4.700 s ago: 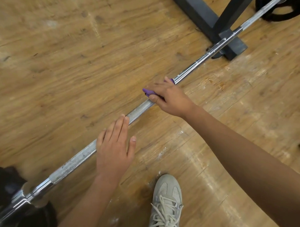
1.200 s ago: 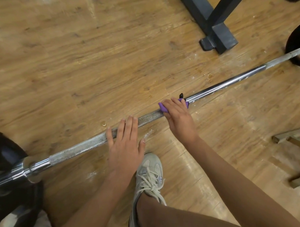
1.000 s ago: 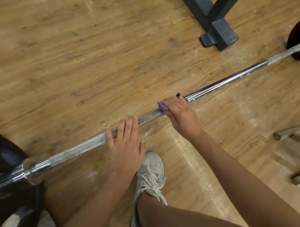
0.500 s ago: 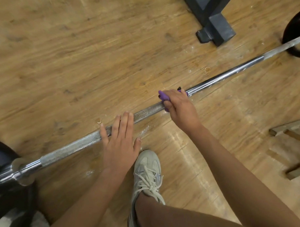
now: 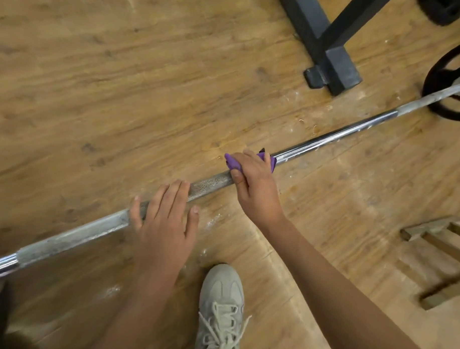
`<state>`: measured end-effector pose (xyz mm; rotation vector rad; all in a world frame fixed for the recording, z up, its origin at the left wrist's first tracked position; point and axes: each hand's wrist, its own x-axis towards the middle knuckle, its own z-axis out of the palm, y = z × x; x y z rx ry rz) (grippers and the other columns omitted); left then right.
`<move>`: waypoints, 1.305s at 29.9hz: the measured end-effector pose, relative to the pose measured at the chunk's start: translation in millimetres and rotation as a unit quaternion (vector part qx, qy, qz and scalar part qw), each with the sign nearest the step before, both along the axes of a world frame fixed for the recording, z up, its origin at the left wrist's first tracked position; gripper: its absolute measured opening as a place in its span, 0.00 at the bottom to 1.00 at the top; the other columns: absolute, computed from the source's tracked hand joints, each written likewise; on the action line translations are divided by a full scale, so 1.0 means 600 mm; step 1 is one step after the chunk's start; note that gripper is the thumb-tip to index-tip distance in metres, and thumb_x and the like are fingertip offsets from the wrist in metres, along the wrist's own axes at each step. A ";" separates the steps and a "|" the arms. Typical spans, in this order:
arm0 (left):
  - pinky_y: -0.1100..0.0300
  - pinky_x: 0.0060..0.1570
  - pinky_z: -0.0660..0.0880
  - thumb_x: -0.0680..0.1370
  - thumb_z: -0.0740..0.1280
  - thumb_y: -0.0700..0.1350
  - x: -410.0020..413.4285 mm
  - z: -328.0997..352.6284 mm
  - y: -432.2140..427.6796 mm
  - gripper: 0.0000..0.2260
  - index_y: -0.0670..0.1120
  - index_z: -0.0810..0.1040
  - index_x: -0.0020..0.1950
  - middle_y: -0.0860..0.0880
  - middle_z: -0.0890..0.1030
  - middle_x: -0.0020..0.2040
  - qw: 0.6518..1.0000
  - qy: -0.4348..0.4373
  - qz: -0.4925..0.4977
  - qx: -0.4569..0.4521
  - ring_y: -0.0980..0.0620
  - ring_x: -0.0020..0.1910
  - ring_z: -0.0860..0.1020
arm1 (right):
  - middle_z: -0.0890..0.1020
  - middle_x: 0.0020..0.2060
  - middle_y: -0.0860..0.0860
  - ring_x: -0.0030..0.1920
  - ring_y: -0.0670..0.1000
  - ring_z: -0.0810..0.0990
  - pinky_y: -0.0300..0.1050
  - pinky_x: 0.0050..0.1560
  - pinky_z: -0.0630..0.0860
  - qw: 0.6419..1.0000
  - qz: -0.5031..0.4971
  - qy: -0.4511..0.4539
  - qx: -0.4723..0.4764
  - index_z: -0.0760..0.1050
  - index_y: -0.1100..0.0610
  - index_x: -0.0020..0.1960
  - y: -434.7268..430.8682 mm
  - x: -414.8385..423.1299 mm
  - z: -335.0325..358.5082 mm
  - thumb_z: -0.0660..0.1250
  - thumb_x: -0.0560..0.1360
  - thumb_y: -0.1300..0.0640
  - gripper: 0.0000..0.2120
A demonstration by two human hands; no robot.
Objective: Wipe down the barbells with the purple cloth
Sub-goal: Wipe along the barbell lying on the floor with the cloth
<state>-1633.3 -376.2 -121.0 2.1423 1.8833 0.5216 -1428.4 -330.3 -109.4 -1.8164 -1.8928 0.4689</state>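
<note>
On the floor, barbell (image 5: pixel 329 137) lies near-left to far-right | right hand (image 5: pixel 254 184) clamps purple cloth (image 5: pixel 233 161) round mid-shaft to wipe | left hand (image 5: pixel 164 224) flat, fingers straight, steadying bar against rolling.

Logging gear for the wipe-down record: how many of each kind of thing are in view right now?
Barbell: 1
Purple cloth: 1
Hands: 2 (left hand, right hand)
Black weight plate: 1
Black rack base: 1
Shoe: 1
Wooden frame: 1
Total: 8
Cut-off dark shape at the top edge: not counted.
</note>
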 end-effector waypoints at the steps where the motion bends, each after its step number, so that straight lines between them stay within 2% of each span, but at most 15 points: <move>1: 0.48 0.76 0.46 0.82 0.61 0.52 0.008 0.003 0.009 0.19 0.48 0.76 0.71 0.51 0.78 0.68 0.999 -0.025 0.027 -0.001 0.50 0.70 0.73 | 0.80 0.53 0.46 0.58 0.52 0.76 0.61 0.73 0.59 1.000 -0.001 -0.004 0.000 0.77 0.57 0.61 0.008 0.001 -0.002 0.56 0.85 0.54 0.13; 3: 0.46 0.77 0.46 0.83 0.61 0.51 0.020 0.013 0.027 0.17 0.49 0.78 0.69 0.52 0.80 0.67 0.996 -0.053 0.062 -0.025 0.50 0.70 0.73 | 0.80 0.52 0.46 0.57 0.52 0.75 0.63 0.72 0.60 1.000 0.002 -0.015 -0.013 0.77 0.56 0.62 0.024 -0.001 0.001 0.57 0.85 0.54 0.13; 5: 0.43 0.77 0.43 0.83 0.61 0.50 0.022 0.030 0.038 0.18 0.49 0.75 0.72 0.52 0.76 0.71 0.994 -0.039 0.061 -0.077 0.50 0.74 0.68 | 0.79 0.51 0.47 0.58 0.54 0.74 0.59 0.73 0.58 0.999 0.003 -0.023 -0.037 0.76 0.56 0.63 0.036 -0.007 0.007 0.56 0.85 0.55 0.13; 7: 0.42 0.77 0.40 0.83 0.61 0.50 0.016 0.046 0.043 0.22 0.49 0.68 0.78 0.52 0.68 0.77 0.990 -0.013 0.037 -0.134 0.50 0.79 0.60 | 0.79 0.54 0.48 0.64 0.56 0.72 0.56 0.74 0.56 0.997 0.003 -0.021 -0.075 0.74 0.56 0.66 0.044 -0.010 0.017 0.55 0.85 0.56 0.14; 9: 0.40 0.77 0.41 0.82 0.61 0.48 0.005 0.066 0.047 0.28 0.49 0.59 0.81 0.51 0.60 0.81 0.981 0.031 0.009 -0.191 0.50 0.81 0.53 | 0.77 0.61 0.49 0.69 0.58 0.69 0.61 0.74 0.56 0.991 0.025 -0.035 -0.126 0.70 0.55 0.71 0.052 -0.010 0.031 0.55 0.84 0.59 0.17; 13: 0.40 0.78 0.44 0.82 0.58 0.48 0.001 0.120 0.080 0.33 0.50 0.43 0.83 0.52 0.45 0.83 0.941 0.099 -0.032 -0.323 0.50 0.82 0.45 | 0.72 0.67 0.52 0.69 0.58 0.68 0.65 0.70 0.63 0.967 0.088 -0.101 -0.216 0.65 0.57 0.74 0.063 0.031 0.055 0.51 0.82 0.55 0.22; 15: 0.42 0.79 0.46 0.83 0.57 0.48 0.014 0.147 0.101 0.32 0.50 0.42 0.83 0.52 0.43 0.83 0.917 0.097 -0.032 -0.385 0.49 0.82 0.44 | 0.70 0.70 0.54 0.71 0.58 0.66 0.64 0.70 0.63 0.954 0.107 -0.117 -0.253 0.64 0.58 0.75 0.073 0.052 0.067 0.47 0.80 0.50 0.26; 18: 0.43 0.79 0.49 0.83 0.55 0.46 0.040 0.170 0.129 0.29 0.50 0.48 0.83 0.51 0.47 0.83 0.897 0.065 0.007 -0.437 0.48 0.82 0.46 | 0.69 0.70 0.53 0.71 0.57 0.65 0.64 0.70 0.63 0.941 0.154 -0.123 -0.274 0.63 0.58 0.76 0.091 0.053 0.082 0.52 0.82 0.55 0.23; 20: 0.44 0.78 0.52 0.83 0.55 0.47 0.065 0.163 0.139 0.27 0.48 0.52 0.82 0.49 0.53 0.83 0.898 0.072 0.023 -0.433 0.46 0.81 0.50 | 0.68 0.72 0.52 0.72 0.56 0.64 0.61 0.73 0.60 0.942 0.171 -0.121 -0.261 0.62 0.58 0.77 0.098 0.051 0.088 0.54 0.83 0.58 0.22; 22: 0.48 0.78 0.49 0.84 0.53 0.49 0.092 0.157 0.144 0.26 0.45 0.54 0.82 0.46 0.56 0.82 0.900 0.097 0.024 -0.424 0.43 0.79 0.53 | 0.66 0.74 0.50 0.75 0.55 0.61 0.58 0.77 0.54 0.940 0.194 -0.128 -0.249 0.59 0.57 0.79 0.100 0.062 0.083 0.53 0.84 0.57 0.23; 26: 0.50 0.77 0.34 0.86 0.49 0.49 0.132 0.149 0.150 0.27 0.43 0.45 0.83 0.45 0.46 0.83 0.885 0.110 0.075 -0.447 0.44 0.81 0.41 | 0.60 0.79 0.51 0.80 0.55 0.53 0.51 0.80 0.44 0.936 0.234 -0.143 -0.218 0.52 0.57 0.82 0.111 0.081 0.064 0.52 0.85 0.56 0.26; 29: 0.44 0.77 0.40 0.86 0.51 0.51 0.132 0.133 0.136 0.27 0.47 0.46 0.83 0.47 0.45 0.83 0.896 0.066 0.124 -0.421 0.42 0.81 0.39 | 0.58 0.80 0.52 0.81 0.55 0.52 0.51 0.80 0.43 0.929 0.275 -0.147 -0.198 0.52 0.57 0.82 0.124 0.088 0.058 0.54 0.84 0.59 0.27; 33: 0.35 0.75 0.49 0.83 0.47 0.58 0.134 0.080 0.094 0.30 0.49 0.53 0.83 0.48 0.51 0.83 0.944 0.034 0.171 -0.281 0.37 0.81 0.44 | 0.58 0.80 0.54 0.81 0.57 0.52 0.51 0.77 0.39 0.921 0.325 -0.133 -0.169 0.52 0.59 0.82 0.137 0.100 0.051 0.55 0.83 0.59 0.29; 36: 0.37 0.75 0.53 0.84 0.50 0.55 0.119 0.045 0.090 0.28 0.43 0.63 0.80 0.42 0.64 0.79 0.976 0.042 0.132 -0.167 0.33 0.79 0.55 | 0.56 0.81 0.54 0.81 0.57 0.53 0.52 0.78 0.41 0.912 0.370 -0.128 -0.123 0.51 0.58 0.82 0.146 0.119 0.028 0.58 0.82 0.58 0.31; 39: 0.40 0.76 0.54 0.85 0.51 0.53 0.116 0.023 0.087 0.26 0.40 0.66 0.78 0.42 0.67 0.77 0.986 0.048 0.122 -0.099 0.35 0.79 0.56 | 0.56 0.81 0.55 0.80 0.56 0.55 0.53 0.78 0.48 0.901 0.402 -0.138 -0.089 0.51 0.59 0.82 0.159 0.128 0.012 0.62 0.81 0.57 0.34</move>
